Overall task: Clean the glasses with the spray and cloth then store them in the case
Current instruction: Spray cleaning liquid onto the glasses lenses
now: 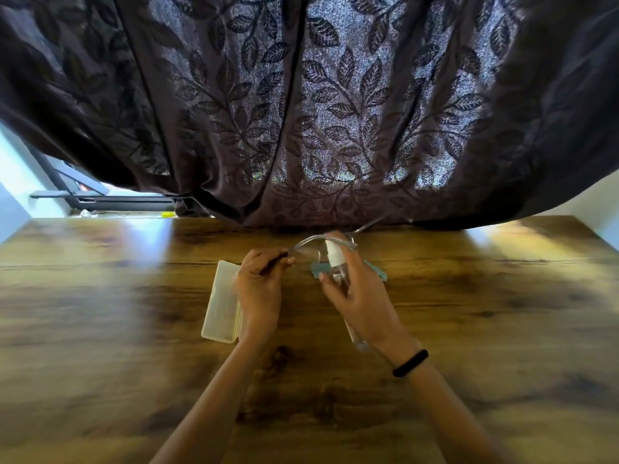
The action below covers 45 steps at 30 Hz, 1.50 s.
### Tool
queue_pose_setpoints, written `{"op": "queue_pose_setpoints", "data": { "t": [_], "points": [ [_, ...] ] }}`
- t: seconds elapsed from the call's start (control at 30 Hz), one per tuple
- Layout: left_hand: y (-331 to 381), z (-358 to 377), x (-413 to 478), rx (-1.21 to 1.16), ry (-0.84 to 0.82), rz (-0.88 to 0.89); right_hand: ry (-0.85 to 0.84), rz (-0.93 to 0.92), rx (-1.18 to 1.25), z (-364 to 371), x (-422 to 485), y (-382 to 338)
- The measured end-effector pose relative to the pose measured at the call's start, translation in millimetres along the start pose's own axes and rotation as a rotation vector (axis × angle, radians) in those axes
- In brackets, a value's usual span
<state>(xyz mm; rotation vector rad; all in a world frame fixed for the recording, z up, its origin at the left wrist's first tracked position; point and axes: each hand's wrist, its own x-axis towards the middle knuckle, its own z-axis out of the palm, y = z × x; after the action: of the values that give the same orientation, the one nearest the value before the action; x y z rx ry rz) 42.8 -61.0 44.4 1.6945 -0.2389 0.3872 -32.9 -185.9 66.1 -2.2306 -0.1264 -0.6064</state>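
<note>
Glasses held up for spraying, mid-frame.
The glasses (318,244) are pinched at one temple by the left hand (259,286); the spray bottle (336,266), gripped upright by the right hand (358,296), is held just below the lenses.

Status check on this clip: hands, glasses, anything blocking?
Left hand grips glasses by a temple. Right hand holds spray bottle at the lenses. Cloth beneath, case closed. Nothing in the way.

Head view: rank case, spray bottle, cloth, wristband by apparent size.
1. Case, clearly largest.
2. Spray bottle in the right hand.
3. Wristband.
Cloth: unranked, mostly hidden behind that hand and the glasses.
</note>
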Motion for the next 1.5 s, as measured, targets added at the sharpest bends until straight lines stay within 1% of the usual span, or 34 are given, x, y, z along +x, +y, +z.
{"op": "queue_pose_setpoints", "data": {
  "t": [0.13, 0.23, 0.37, 0.57, 0.67, 0.8, 0.93, 1.0, 1.1, 1.27, 1.4, 1.5],
  "points": [
    [-1.8, -2.0, 1.1, 0.016, 0.005, -0.01, 0.116, 0.02, -0.001, -10.5, -1.8, 5.6],
    [-0.9, -3.1, 1.9, 0.012, 0.015, -0.006, 0.153, 0.077, -0.015, -17.7, -3.3, 17.0],
    [2.5, -2.8, 1.9, 0.009, 0.019, -0.01, 0.145, 0.131, -0.055, -24.0, -6.0, 28.0],
    [2.6, -1.0, 3.0, -0.012, 0.007, -0.031, 0.098, 0.131, -0.128, -24.5, -6.4, 32.8],
    [1.3, -1.4, 2.9, -0.002, 0.007, -0.019, 0.128, 0.11, -0.097, -23.9, -7.9, 32.4],
    [0.5, -1.5, 3.6, 0.0, 0.018, -0.034, 0.235, 0.121, 0.022, -28.2, -10.7, 32.3],
    [-2.8, -3.3, 5.3, 0.027, 0.03, -0.024, 0.274, 0.104, 0.119, -33.5, -18.6, 39.5],
    [-3.9, -4.4, 6.0, 0.037, 0.037, -0.011, 0.293, 0.107, 0.102, -36.0, -22.3, 50.1],
    [-3.1, -5.8, 6.7, 0.024, 0.046, -0.005, 0.341, 0.179, 0.019, -40.5, -24.9, 64.7],
    [-3.0, -7.7, 5.8, 0.03, 0.045, 0.006, 0.384, 0.188, 0.019, -43.9, -34.5, 77.9],
    [-3.3, -7.2, 5.2, 0.032, 0.043, -0.003, 0.395, 0.235, 0.075, -41.1, -40.5, 81.2],
    [-3.2, -7.7, 5.0, 0.018, 0.039, -0.01, 0.449, 0.249, 0.09, -39.7, -41.7, 82.0]
  ]
}}
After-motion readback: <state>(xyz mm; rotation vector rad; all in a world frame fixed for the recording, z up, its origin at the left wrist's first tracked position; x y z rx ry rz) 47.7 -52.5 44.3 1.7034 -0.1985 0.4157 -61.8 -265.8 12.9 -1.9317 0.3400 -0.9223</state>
